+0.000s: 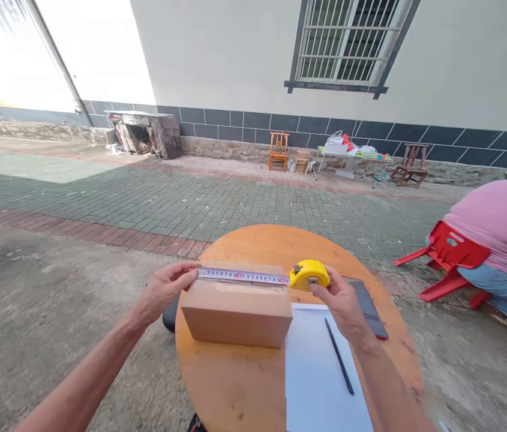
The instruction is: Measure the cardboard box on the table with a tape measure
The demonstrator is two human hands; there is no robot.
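Observation:
A brown cardboard box (237, 324) rests on a round wooden table (226, 384). Stretched along its top is the blade of a yellow tape measure (308, 275), its numbers facing me. Thumb and fingers of my left hand (170, 287) pinch the blade's end at the box's left edge. My right hand (338, 297) grips the yellow case just past the box's right edge. White paper (311, 366) lies right of the box, partly under my right forearm, with a black pen (339, 357) on it. Behind my right wrist is a dark tablet-like device (368, 306) with a red edge.
At the right, a person in a pink top (500, 216) bends forward on a red plastic chair (458, 255). Across the paving stand a wooden chair (279, 150), a folding table (356, 155) with bags on it, and a dark chair (410, 163) by the wall.

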